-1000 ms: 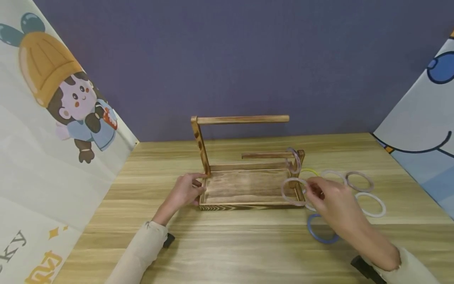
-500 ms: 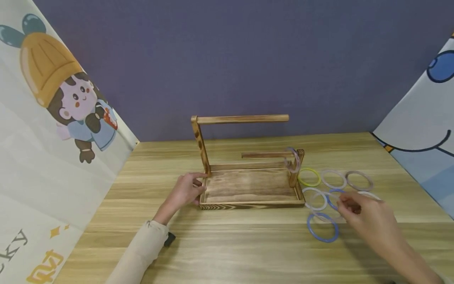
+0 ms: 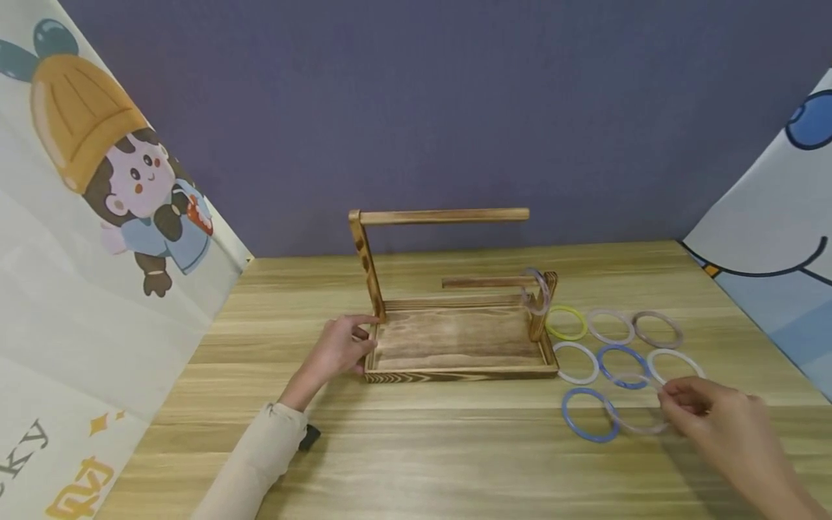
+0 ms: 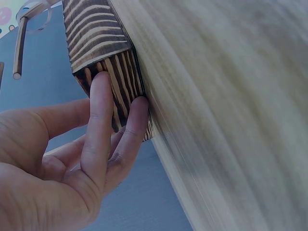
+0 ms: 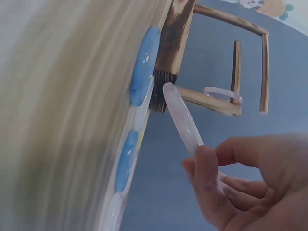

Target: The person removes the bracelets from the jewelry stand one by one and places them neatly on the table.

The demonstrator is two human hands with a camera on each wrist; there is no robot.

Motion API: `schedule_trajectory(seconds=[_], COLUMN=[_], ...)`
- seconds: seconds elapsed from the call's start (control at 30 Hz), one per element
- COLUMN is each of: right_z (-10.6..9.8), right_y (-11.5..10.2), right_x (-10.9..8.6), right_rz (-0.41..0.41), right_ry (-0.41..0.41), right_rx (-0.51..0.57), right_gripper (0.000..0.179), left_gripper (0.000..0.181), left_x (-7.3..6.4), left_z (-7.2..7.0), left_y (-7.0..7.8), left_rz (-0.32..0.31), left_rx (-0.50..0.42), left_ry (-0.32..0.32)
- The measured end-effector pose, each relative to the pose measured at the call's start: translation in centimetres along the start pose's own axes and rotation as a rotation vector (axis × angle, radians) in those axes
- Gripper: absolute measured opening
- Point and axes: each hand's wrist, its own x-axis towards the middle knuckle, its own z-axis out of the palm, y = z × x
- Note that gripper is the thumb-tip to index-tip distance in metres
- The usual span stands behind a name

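Note:
My left hand (image 3: pixel 338 349) rests on the left end of a wooden bangle stand (image 3: pixel 455 338), which has a shallow tray and two horizontal bars. Its fingertips touch the striped end face (image 4: pixel 122 86) in the left wrist view. Between thumb and fingertips, my right hand (image 3: pixel 724 426) pinches a pale pink, translucent bangle (image 5: pixel 183 115) by its edge. In the head view that bangle overlaps the two blue ones, to the right of the stand. A mauve bangle (image 3: pixel 545 289) hangs on the lower bar near the right post.
Beside the stand's right end lie a yellow bangle (image 3: pixel 567 336), a pale pink bangle (image 3: pixel 611 341), a mauve bangle (image 3: pixel 658 345), white bangles (image 3: pixel 577 382) and blue bangles (image 3: pixel 590 438). The upper bar (image 3: pixel 448 217) juts rightward from the left post. A dark blue partition (image 3: pixel 448 108) stands behind.
My right hand has drawn back from the stand's right end, rightward and toward the front, carrying the pale pink bangle. My left hand stays on the stand.

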Motion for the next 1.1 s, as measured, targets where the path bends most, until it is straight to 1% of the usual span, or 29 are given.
schedule_trajectory(seconds=[0.17,0.23,0.47,0.63,0.8,0.87,0.97,1.1], right_z=[-0.5,-0.5,-0.5,-0.4,-0.1,-0.1,-0.1,-0.1], right_y=[0.9,1.2,1.7,2.3,3.0,3.3,3.9,4.4], right_x=[-0.6,-0.7,-0.6,-0.4,-0.3,-0.2,0.1,0.5], right_rz=[0.054,0.058,0.136,0.152,0.16,0.155,0.143,0.151], right_ry=[-0.046,-0.055,-0.162,-0.206,-0.232,-0.258,-0.328,-0.452], right_rx=[-0.047,-0.059,-0.097,-0.104,-0.101,-0.105,-0.111,-0.101], right_gripper=[0.005,0.004,0.008,0.01,0.011,0.011,0.013,0.017], left_gripper=[0.047,0.047,0.047,0.047,0.047,0.047,0.047,0.046], left_x=[-0.1,-0.1,0.1,0.0,0.0,0.0,0.0,0.1], left_z=[-0.1,-0.1,0.0,0.0,-0.1,-0.1,0.0,0.2], left_y=[0.2,0.2,-0.1,-0.2,-0.2,-0.1,-0.1,0.0], left_rz=[0.014,0.012,-0.001,-0.001,-0.003,-0.001,0.006,0.005], left_rx=[0.009,0.009,0.016,0.012,0.013,0.014,0.018,0.013], left_ry=[0.001,0.003,0.007,0.007,0.007,0.005,0.005,0.004])
